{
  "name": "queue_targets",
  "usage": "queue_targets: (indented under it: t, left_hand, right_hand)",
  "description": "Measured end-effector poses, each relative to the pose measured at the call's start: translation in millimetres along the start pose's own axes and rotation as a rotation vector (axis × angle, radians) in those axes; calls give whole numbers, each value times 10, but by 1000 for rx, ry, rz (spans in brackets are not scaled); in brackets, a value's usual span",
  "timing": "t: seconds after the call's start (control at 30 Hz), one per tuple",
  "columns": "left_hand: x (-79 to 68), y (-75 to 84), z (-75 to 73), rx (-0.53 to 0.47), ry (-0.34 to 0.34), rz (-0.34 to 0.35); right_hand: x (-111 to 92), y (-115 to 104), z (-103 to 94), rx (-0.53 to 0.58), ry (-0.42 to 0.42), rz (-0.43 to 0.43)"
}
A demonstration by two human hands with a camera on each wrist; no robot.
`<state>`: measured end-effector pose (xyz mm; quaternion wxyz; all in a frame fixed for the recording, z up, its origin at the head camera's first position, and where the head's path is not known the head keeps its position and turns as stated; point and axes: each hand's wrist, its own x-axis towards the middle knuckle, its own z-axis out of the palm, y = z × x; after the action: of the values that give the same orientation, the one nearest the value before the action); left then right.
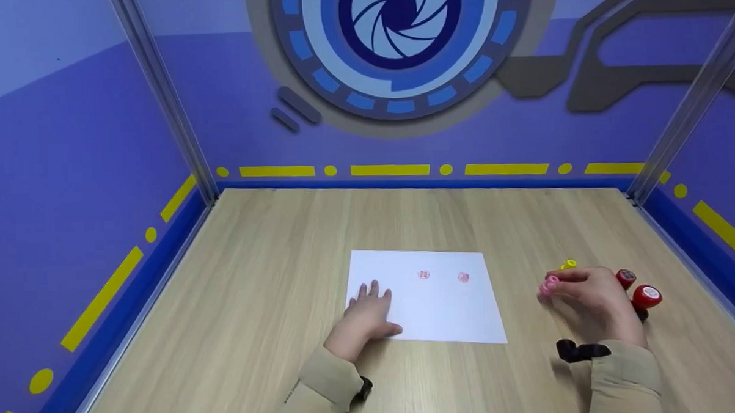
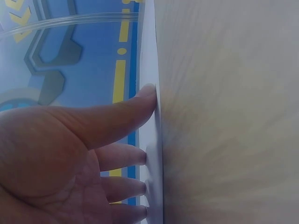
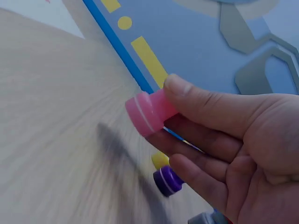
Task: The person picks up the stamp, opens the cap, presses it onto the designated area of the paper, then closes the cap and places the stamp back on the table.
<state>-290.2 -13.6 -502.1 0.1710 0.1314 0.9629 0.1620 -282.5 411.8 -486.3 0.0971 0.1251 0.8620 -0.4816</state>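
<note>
Two prints (image 1: 424, 275) mark one sheet (image 1: 444, 311), left grip (image 1: 366, 315) spread, right grip (image 1: 598, 293) pinching one stamp (image 3: 144, 114).

Free room beyond paper (image 1: 441, 311) (red stamps (image 1: 646, 296)).

I see a pink stamp (image 3: 144, 113) with a pale ring, a white-ringed purple stamp (image 3: 167, 181), a yellow stamp (image 1: 568, 264), red stamps (image 1: 646, 296), white paper (image 1: 438, 314) with red prints (image 1: 424, 275), a tan wood-grained table (image 1: 272, 265) and a violet-blue wall (image 1: 217, 114) dashed yellow.

No readable text, apparently; red imprints (image 1: 424, 275), blurred
</note>
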Motion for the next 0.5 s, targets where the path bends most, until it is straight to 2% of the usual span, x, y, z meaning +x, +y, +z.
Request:
queue_targets:
  t: [0.13,0.3,0.5]
  left_hand:
    - [-5,-3,-8,4,-1,-1]
    - [-13,-5,-2,-1,0,-5]
    - [-6,5,-2,6,14,-4]
  right_hand:
    - [-6,-139,76,-89,30,-96]
    - [6,-360,248,-71,54,-154]
    - [25,-643,593,-56,113,-278]
